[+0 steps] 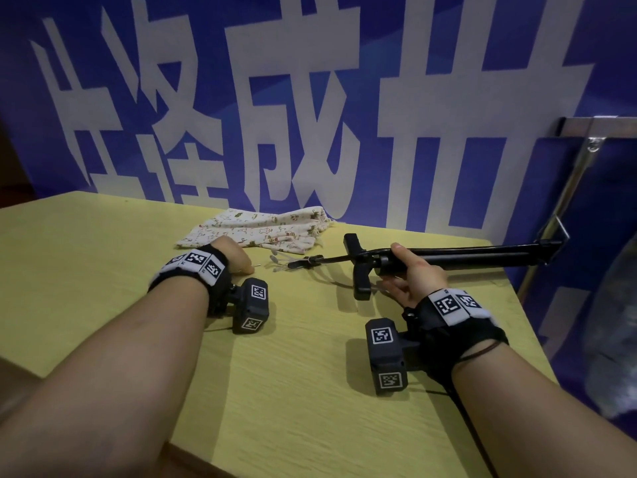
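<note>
Head view: black pump [482,252] lengthwise left-right, handle leftward, in right hand [417,274].

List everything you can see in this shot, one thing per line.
pump: 1, black, lying on the right half of the table, T-handle toward the middle
hose: 1, black, running left from the pump
nozzles: a few, clear, at the hose end
cloth bag: 1, cream with small prints, at the table's far edge
table: 1, yellow-green, foreground
banner: 1, blue with large white characters, behind the table
metal frame: 1, silver, far right
wrist bands: 2, black with white marker tags, one on each wrist
marker boxes: 2, black, one fixed to each band
left hand: rests on the table near the bag, fingers hidden
right hand: grips the pump's barrel
</note>
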`<action>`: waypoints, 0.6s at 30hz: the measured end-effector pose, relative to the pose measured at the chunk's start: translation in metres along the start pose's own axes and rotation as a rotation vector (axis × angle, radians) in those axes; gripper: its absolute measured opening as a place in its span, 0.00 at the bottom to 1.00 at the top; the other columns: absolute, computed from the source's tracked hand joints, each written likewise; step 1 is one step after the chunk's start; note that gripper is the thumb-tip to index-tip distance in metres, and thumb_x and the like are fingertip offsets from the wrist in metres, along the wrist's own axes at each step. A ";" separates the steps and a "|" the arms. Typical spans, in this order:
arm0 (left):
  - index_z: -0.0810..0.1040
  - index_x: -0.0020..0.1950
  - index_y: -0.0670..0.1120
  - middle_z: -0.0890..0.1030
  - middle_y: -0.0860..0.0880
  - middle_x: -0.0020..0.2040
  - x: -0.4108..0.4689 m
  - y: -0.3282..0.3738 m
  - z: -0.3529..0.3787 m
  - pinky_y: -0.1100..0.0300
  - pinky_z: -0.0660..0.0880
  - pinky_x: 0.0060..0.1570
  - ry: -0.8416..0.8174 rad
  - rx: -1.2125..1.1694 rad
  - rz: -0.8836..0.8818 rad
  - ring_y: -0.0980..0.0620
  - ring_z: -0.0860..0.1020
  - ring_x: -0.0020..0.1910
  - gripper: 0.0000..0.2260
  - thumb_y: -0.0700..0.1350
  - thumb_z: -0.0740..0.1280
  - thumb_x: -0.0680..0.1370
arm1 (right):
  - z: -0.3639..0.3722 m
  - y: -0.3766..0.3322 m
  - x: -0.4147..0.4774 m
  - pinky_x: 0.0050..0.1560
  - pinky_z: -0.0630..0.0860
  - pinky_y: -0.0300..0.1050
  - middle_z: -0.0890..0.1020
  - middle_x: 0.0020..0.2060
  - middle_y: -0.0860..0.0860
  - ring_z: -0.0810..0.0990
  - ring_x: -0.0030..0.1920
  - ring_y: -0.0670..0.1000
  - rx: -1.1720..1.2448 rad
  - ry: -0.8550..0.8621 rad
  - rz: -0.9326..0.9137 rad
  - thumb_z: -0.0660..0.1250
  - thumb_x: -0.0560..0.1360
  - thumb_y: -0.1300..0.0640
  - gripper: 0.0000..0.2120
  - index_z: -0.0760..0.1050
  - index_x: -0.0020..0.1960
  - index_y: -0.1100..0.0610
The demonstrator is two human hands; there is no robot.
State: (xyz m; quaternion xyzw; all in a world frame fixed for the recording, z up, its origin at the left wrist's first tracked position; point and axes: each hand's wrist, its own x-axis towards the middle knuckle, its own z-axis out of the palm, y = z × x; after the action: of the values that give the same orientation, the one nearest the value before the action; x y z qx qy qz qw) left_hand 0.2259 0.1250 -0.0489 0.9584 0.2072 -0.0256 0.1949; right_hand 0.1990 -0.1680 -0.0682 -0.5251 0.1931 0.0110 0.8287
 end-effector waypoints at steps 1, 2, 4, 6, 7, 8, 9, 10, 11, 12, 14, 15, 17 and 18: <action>0.78 0.62 0.41 0.80 0.43 0.59 -0.002 0.000 -0.001 0.52 0.76 0.58 -0.004 -0.001 -0.022 0.44 0.78 0.58 0.19 0.49 0.71 0.75 | 0.000 0.000 0.000 0.28 0.80 0.44 0.80 0.55 0.60 0.83 0.40 0.57 -0.002 -0.007 0.005 0.76 0.68 0.54 0.35 0.62 0.69 0.59; 0.78 0.61 0.40 0.81 0.43 0.57 -0.001 0.000 0.000 0.53 0.77 0.55 -0.004 0.012 -0.024 0.44 0.78 0.56 0.18 0.49 0.71 0.75 | 0.000 0.001 0.001 0.30 0.81 0.46 0.80 0.54 0.60 0.83 0.40 0.57 -0.004 -0.013 0.009 0.75 0.69 0.54 0.34 0.63 0.69 0.59; 0.77 0.59 0.39 0.81 0.42 0.55 -0.002 0.000 0.000 0.55 0.76 0.51 -0.004 0.054 -0.027 0.45 0.79 0.55 0.17 0.48 0.71 0.75 | 0.000 0.001 0.002 0.35 0.82 0.47 0.80 0.53 0.60 0.83 0.40 0.57 -0.012 -0.016 0.007 0.74 0.69 0.53 0.33 0.63 0.68 0.59; 0.76 0.59 0.39 0.80 0.42 0.54 -0.005 0.001 0.001 0.56 0.74 0.49 0.010 0.073 -0.021 0.45 0.79 0.55 0.15 0.48 0.69 0.77 | 0.000 0.002 0.003 0.32 0.81 0.46 0.80 0.52 0.60 0.83 0.39 0.56 -0.036 -0.016 -0.008 0.74 0.70 0.52 0.33 0.63 0.68 0.59; 0.76 0.58 0.39 0.80 0.43 0.52 -0.005 0.001 0.002 0.56 0.73 0.47 0.014 0.066 -0.014 0.45 0.78 0.55 0.14 0.47 0.67 0.78 | 0.001 0.002 0.003 0.31 0.80 0.45 0.80 0.52 0.60 0.83 0.39 0.56 -0.048 -0.016 -0.014 0.74 0.70 0.52 0.33 0.63 0.68 0.59; 0.76 0.57 0.39 0.79 0.43 0.50 -0.006 0.001 0.002 0.56 0.72 0.46 0.019 0.050 -0.009 0.45 0.78 0.53 0.12 0.46 0.66 0.79 | 0.001 0.002 0.003 0.31 0.80 0.46 0.80 0.53 0.60 0.83 0.40 0.56 -0.058 -0.019 -0.017 0.74 0.70 0.52 0.33 0.62 0.69 0.59; 0.77 0.56 0.39 0.78 0.42 0.48 -0.005 0.001 0.004 0.57 0.72 0.44 0.034 0.004 0.002 0.45 0.79 0.50 0.10 0.44 0.64 0.79 | 0.001 0.002 0.002 0.33 0.80 0.47 0.80 0.53 0.60 0.83 0.41 0.57 -0.067 -0.026 -0.015 0.73 0.70 0.52 0.33 0.62 0.69 0.59; 0.78 0.53 0.38 0.78 0.42 0.46 -0.003 0.002 0.006 0.57 0.72 0.41 0.057 -0.080 0.025 0.45 0.78 0.45 0.09 0.43 0.63 0.80 | 0.002 0.002 0.001 0.34 0.80 0.48 0.79 0.53 0.60 0.83 0.42 0.57 -0.079 -0.032 -0.010 0.73 0.70 0.52 0.32 0.63 0.69 0.59; 0.78 0.48 0.38 0.77 0.43 0.43 -0.002 0.002 0.007 0.59 0.72 0.38 0.074 -0.216 0.041 0.47 0.77 0.40 0.08 0.41 0.62 0.80 | 0.002 0.002 0.001 0.34 0.80 0.48 0.80 0.53 0.60 0.83 0.42 0.57 -0.094 -0.041 -0.009 0.73 0.71 0.51 0.32 0.63 0.68 0.60; 0.77 0.42 0.41 0.77 0.44 0.41 -0.002 0.004 0.007 0.61 0.72 0.34 0.094 -0.395 0.058 0.50 0.75 0.35 0.09 0.40 0.61 0.81 | 0.003 0.003 0.002 0.31 0.79 0.46 0.80 0.53 0.59 0.83 0.41 0.56 -0.122 -0.048 -0.016 0.72 0.71 0.51 0.31 0.64 0.68 0.60; 0.75 0.40 0.45 0.77 0.47 0.40 -0.010 0.009 0.008 0.63 0.69 0.32 0.128 -0.687 0.134 0.53 0.73 0.34 0.11 0.41 0.61 0.82 | 0.005 0.003 0.002 0.31 0.78 0.43 0.80 0.52 0.59 0.82 0.39 0.55 -0.201 -0.032 -0.036 0.71 0.72 0.48 0.30 0.66 0.67 0.61; 0.77 0.44 0.45 0.78 0.48 0.41 -0.018 0.013 0.009 0.63 0.69 0.34 0.112 -0.798 0.190 0.54 0.74 0.36 0.09 0.42 0.62 0.82 | 0.005 0.003 0.004 0.34 0.78 0.45 0.80 0.53 0.59 0.82 0.41 0.56 -0.269 -0.008 -0.049 0.70 0.71 0.45 0.31 0.66 0.67 0.61; 0.79 0.52 0.45 0.80 0.48 0.43 -0.036 0.024 0.009 0.63 0.71 0.37 0.013 -1.009 0.300 0.56 0.75 0.37 0.05 0.41 0.63 0.81 | 0.005 0.003 0.005 0.46 0.78 0.52 0.79 0.56 0.59 0.80 0.50 0.58 -0.411 0.039 -0.093 0.69 0.71 0.42 0.33 0.66 0.68 0.61; 0.79 0.55 0.44 0.81 0.48 0.43 -0.043 0.030 0.009 0.64 0.73 0.38 -0.051 -1.091 0.344 0.56 0.77 0.37 0.06 0.39 0.64 0.81 | 0.005 0.004 0.005 0.51 0.78 0.53 0.79 0.56 0.59 0.80 0.51 0.59 -0.432 0.032 -0.112 0.69 0.72 0.44 0.32 0.66 0.68 0.61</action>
State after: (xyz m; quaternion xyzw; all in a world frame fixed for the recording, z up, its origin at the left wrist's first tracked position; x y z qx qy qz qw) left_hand 0.1994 0.0795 -0.0408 0.7379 0.0269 0.0941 0.6677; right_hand 0.2045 -0.1631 -0.0712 -0.7005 0.1701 -0.0022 0.6931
